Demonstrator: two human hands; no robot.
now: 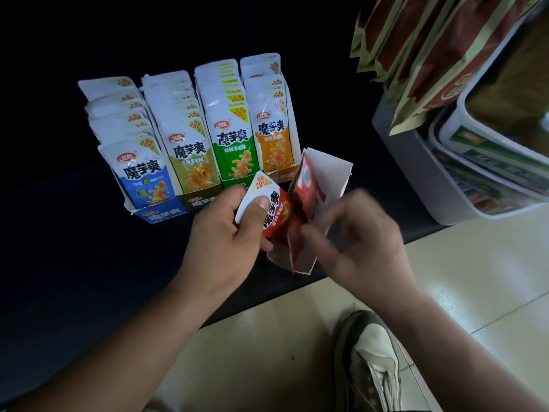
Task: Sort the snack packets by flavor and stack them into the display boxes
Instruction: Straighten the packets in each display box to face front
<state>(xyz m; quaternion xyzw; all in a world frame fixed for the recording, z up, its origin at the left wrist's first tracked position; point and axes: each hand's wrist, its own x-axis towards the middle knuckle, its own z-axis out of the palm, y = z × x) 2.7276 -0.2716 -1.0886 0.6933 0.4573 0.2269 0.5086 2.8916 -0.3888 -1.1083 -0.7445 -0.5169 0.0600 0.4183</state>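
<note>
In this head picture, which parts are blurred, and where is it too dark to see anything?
Head view: the right hand is smeared by motion blur, while the left hand and its red packet are sharp; the shelf around the display boxes is almost black; the floor is brightly lit.

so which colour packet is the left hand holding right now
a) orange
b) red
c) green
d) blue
b: the left hand pinches a red packet, thumb on its white top corner, next to the red box.
</note>
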